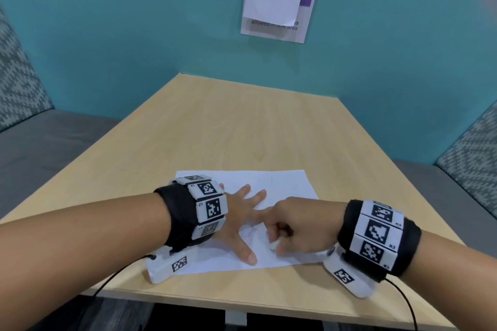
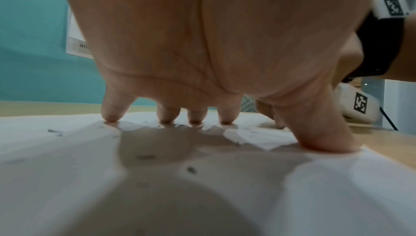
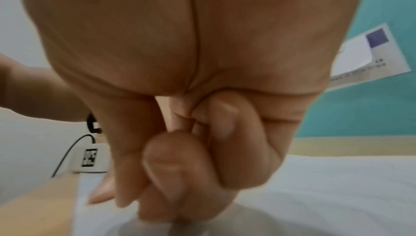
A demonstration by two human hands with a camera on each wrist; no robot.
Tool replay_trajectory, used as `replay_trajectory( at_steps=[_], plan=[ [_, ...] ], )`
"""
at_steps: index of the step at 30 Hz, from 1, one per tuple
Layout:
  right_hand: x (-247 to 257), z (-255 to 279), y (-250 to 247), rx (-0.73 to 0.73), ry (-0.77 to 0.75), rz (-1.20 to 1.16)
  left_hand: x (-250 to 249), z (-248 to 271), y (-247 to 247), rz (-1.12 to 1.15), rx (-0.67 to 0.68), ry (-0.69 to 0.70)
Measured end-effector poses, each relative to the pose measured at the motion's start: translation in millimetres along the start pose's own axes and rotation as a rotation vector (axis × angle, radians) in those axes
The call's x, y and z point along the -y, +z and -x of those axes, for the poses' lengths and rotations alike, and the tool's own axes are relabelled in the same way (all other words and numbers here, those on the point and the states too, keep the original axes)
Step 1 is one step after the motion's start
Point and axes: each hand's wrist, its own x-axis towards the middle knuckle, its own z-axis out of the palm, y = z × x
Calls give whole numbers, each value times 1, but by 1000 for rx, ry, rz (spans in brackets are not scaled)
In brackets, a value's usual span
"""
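At the far left a grey bench seat (image 1: 40, 148) is running alongside the wooden table (image 1: 242, 121). The left hand (image 1: 236, 223) is lying flat on the left part of a white sheet of paper (image 1: 287, 185), fingers straight and spread wide, holding nothing. In the left wrist view 4 fingertips (image 2: 195, 119) and the thumb are pressing down on the sheet, pinning it to the table. The sheet is sitting near the table's front edge and is showing faint grey marks (too faint to read). Beyond it, on the teal wall, a sign (image 1: 277, 31) is hanging. Just right of the left hand's fingers, the right hand (image 1: 304, 226) is resting on the same sheet with its fingers curled tight. Its thumb and fingers are pinching a small white piece (image 1: 274, 245), whose lower end is touching the paper. In the right wrist view the curled fingers are hiding that piece. Whether the 2 hands are touching at the knuckles, I cannot tell. At the far right a patterned seat back (image 1: 473, 158) is rising beside the table.
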Motion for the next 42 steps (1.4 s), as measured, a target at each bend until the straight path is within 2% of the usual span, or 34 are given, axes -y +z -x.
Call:
replay_trajectory(
  at_steps=[5, 13, 18, 23, 27, 31, 36, 40, 42],
  plan=[
    [-20, -5, -12, -81, 104, 28, 1, -3, 3, -49, 16, -50],
    [-20, -3, -12, -79, 98, -30, -13, -16, -7, -27, -1, -28],
    [-4, 6, 5, -32, -8, -44, -14, -13, -6, -5, -26, -9],
    [-20, 2, -9, -88, 79, -26, -16, -13, -6, -33, 2, -27],
    [-7, 4, 5, 28, -30, -82, -14, -12, -6, -1, -25, 1],
    [-19, 2, -8, -53, 53, -40, -15, -11, -7, -34, 9, -15],
    [-4, 6, 8, 22, -38, -79, -13, -10, -6, 24, -27, 17],
    [-20, 3, -9, -57, 68, -28, -15, -11, -6, -24, 3, -6],
    [-14, 3, -2, -32, 36, -31, -14, -11, -7, -7, -8, 5]
  ],
)
